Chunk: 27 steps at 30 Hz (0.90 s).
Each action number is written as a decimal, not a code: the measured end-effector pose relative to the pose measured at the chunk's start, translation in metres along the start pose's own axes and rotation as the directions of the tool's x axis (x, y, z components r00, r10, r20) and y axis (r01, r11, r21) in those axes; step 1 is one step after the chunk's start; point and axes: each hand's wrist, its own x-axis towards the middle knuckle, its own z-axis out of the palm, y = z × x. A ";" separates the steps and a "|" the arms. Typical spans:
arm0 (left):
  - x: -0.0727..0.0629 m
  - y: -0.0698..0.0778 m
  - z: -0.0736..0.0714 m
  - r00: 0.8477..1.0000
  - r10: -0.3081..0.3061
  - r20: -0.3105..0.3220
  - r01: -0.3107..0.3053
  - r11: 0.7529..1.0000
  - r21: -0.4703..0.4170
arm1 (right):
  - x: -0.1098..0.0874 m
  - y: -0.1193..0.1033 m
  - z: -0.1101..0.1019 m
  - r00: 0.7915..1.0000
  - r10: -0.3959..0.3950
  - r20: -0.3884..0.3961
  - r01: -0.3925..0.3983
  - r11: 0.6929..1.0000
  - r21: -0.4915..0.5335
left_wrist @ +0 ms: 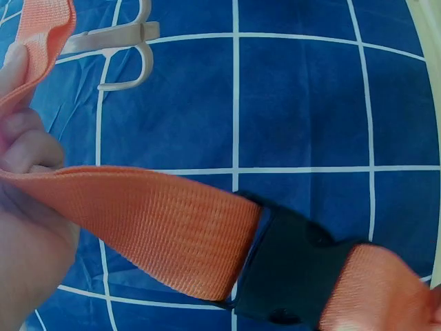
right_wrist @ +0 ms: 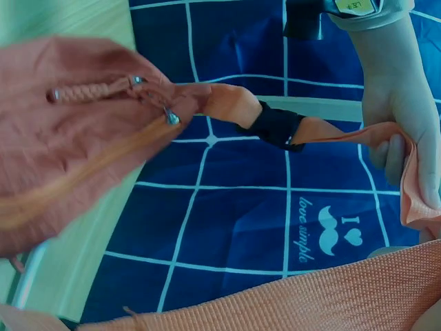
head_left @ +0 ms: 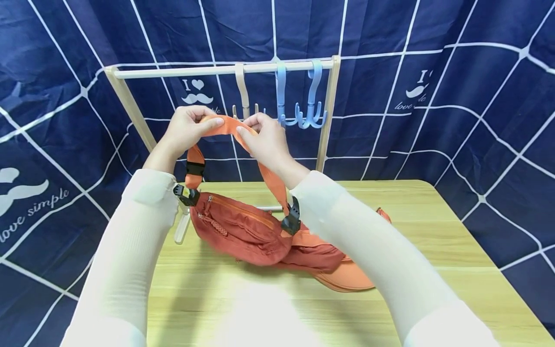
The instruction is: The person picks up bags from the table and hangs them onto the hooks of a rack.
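A rust-red waist bag hangs by its orange strap in front of a rack. My left hand pinches the strap near its top, thumb lying along the webbing. Close beside it, my right hand pinches the same strap, leaving a short arched stretch between the two thumbs. Below the left hand, a black side-release buckle is clipped together on the strap. In the right wrist view, a braided zipper pull dangles at the bag's end.
The wooden-framed rack carries a beige hook hanger and two blue hook hangers. Another red bag and a rounded orange piece lie on the wooden table behind my right forearm. Dark blue checked cloth surrounds the table.
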 end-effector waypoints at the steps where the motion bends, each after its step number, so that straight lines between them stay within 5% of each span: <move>1: 0.001 0.000 0.000 1.000 0.000 -0.008 0.000 1.000 -0.002 | 0.001 0.000 0.001 1.000 0.000 -0.005 0.000 1.000 0.012; 18: 0.018 0.003 0.005 0.996 0.013 -0.091 -0.013 1.000 -0.007 | 0.005 -0.002 0.014 0.993 0.019 -0.118 -0.002 0.990 0.139; 27: 0.024 0.010 0.013 0.990 -0.007 -0.138 -0.013 0.990 -0.140 | 0.006 0.000 0.016 0.982 -0.020 -0.187 0.045 0.990 0.132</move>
